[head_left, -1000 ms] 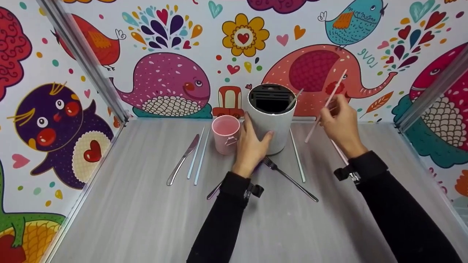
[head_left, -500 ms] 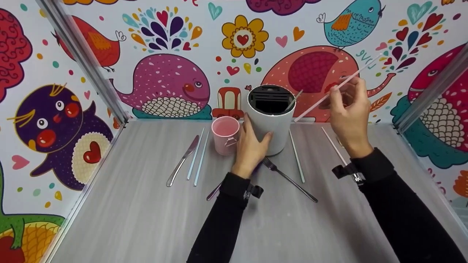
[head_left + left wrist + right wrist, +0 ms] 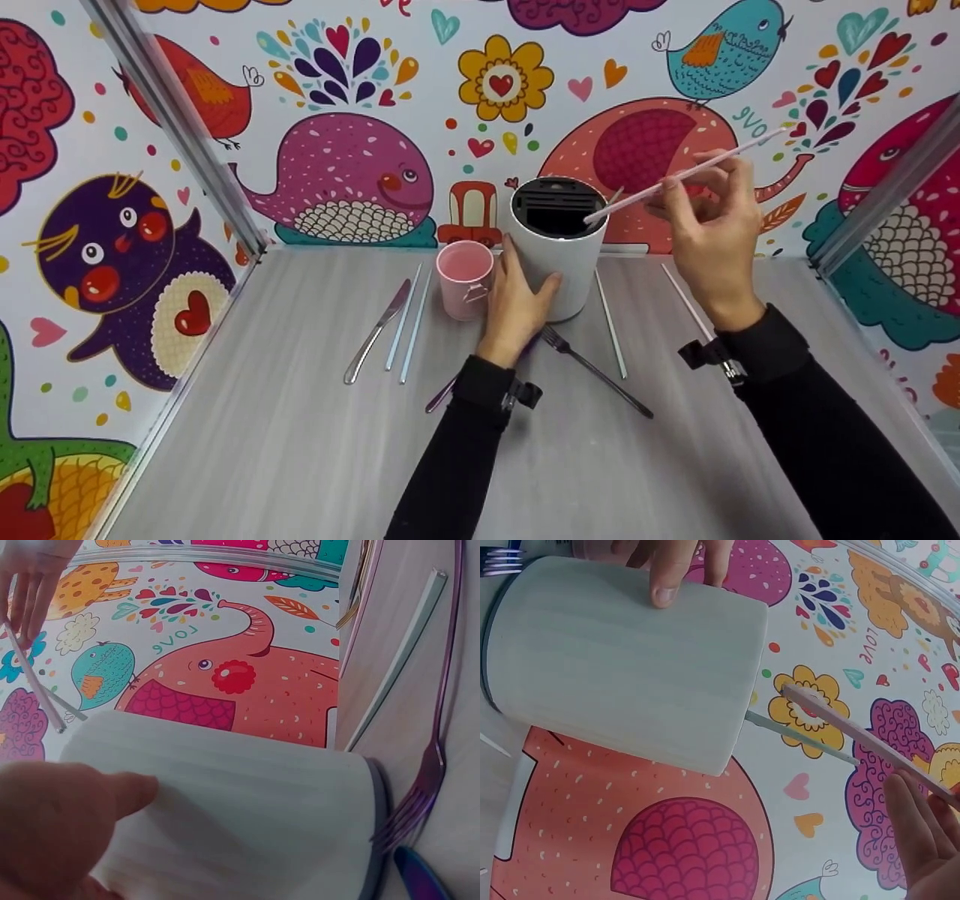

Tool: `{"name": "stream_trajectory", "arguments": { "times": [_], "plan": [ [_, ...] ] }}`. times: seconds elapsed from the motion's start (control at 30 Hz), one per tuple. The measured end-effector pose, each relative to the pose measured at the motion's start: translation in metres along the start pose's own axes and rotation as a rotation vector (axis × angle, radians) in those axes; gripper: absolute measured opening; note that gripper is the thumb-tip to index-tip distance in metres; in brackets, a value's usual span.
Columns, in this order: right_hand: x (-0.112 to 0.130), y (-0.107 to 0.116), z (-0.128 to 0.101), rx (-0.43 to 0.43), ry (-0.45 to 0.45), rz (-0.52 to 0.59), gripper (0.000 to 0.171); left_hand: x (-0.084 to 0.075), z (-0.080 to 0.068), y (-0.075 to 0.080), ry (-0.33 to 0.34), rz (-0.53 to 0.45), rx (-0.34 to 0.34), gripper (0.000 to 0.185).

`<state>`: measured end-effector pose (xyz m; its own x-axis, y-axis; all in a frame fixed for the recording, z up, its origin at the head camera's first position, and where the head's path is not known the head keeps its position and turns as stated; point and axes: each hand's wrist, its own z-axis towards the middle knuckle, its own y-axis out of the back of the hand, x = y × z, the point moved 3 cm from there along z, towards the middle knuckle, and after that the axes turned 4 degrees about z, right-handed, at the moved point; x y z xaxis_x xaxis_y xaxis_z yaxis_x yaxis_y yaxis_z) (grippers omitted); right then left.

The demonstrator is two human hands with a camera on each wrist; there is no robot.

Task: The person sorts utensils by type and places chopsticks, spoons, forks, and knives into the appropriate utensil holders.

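Observation:
My left hand [image 3: 517, 304] holds the side of a white cylindrical utensil holder [image 3: 564, 274] with a dark slotted inside. A pale green chopstick [image 3: 802, 736] stands in the holder, its end sticking out past the rim. My right hand [image 3: 716, 232] pinches a pink chopstick [image 3: 690, 174] on a slant, its lower tip at the right side of the holder's rim. In the right wrist view that tip appears just outside the opening. A second pink chopstick [image 3: 686, 304] lies on the table beneath my right wrist.
Left of the holder stands a pink cup [image 3: 463, 281]. A table knife [image 3: 377, 330] and two light blue chopsticks [image 3: 405, 322] lie farther left. A fork [image 3: 596, 369] and a green chopstick [image 3: 611, 322] lie in front and right. A patterned wall [image 3: 360, 180] rises behind.
My right hand has risen and moved right, then tilted the pink chopstick, bringing its lower tip from above the table to the holder's rim. My left hand stays on the holder.

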<state>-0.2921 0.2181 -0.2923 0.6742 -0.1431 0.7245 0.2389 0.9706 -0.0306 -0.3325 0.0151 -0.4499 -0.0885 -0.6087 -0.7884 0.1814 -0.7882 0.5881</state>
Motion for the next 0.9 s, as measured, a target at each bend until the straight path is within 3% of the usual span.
{"name": "stream_trajectory", "arguments": {
  "times": [0.13,0.4,0.63,0.9],
  "plan": [
    [-0.001,-0.004,0.000,0.033,0.066,-0.035,0.025,-0.001,0.000,0.001,0.006,0.006,0.008,0.100],
    [-0.009,-0.008,-0.005,0.080,0.139,-0.235,0.018,0.000,0.000,-0.001,-0.006,0.004,-0.002,0.099],
    [-0.038,-0.006,-0.006,0.093,0.208,-0.429,0.017,0.000,0.000,-0.001,-0.009,-0.001,-0.002,0.100],
    [-0.060,-0.009,-0.009,0.139,0.158,-0.561,0.020,0.001,0.000,-0.002,0.002,0.017,0.004,0.102]
  ]
}}
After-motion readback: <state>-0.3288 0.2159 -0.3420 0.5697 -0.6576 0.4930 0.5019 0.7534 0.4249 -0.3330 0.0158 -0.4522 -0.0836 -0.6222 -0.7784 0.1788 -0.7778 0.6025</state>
